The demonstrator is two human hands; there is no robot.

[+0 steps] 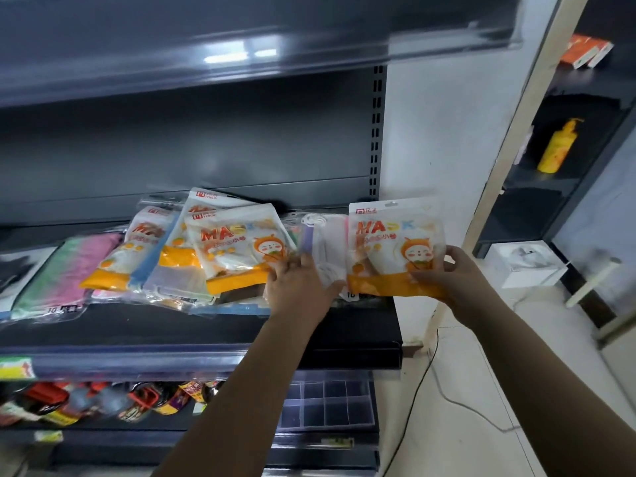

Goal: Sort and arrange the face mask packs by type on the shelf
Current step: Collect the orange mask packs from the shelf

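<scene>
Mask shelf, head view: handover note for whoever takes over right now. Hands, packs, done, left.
Right hand grips an orange cartoon MASK pack at its lower right, held at the right end of the shelf.
Left hand rests on the clear pack of white masks beside it.
Mid-shelf: three more orange MASK packs overlap in a loose heap with clear packs. A pink-green pack lies to the left.
Done: little; types are still mixed.
Left: set down the held pack, gather the orange packs together, and group the clear and pink-green ones apart.
</scene>
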